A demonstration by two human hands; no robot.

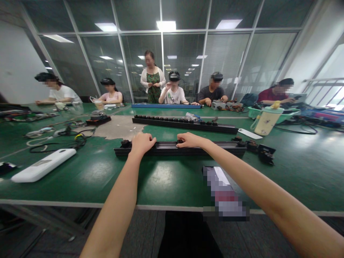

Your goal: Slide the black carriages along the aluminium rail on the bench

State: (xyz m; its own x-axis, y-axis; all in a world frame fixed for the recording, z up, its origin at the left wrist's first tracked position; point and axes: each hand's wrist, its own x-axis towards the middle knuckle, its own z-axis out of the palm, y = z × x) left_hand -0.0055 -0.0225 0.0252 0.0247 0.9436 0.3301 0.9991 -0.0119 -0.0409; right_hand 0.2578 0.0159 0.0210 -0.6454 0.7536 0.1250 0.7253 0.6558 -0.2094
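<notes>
A long black rail [172,152] lies crosswise on the green table in front of me. Over its left part, my left hand [142,142] is closed, fingers curled across the far edge and thumb to the right. My right hand [189,139] is bent around a small black part [180,142] in the rail's channel, near the middle; the fingers cover most of it. Another dark part [125,143] sits at the rail's left end. More small black pieces [252,146] lie just beyond the right end.
Behind is a second black rail [185,124] carrying a row of black parts. A phone-like pixelated object [224,193] overlaps the near edge. A white device [44,165] and cables [57,143] lie left, a cup [268,120] right. Several people are across the table.
</notes>
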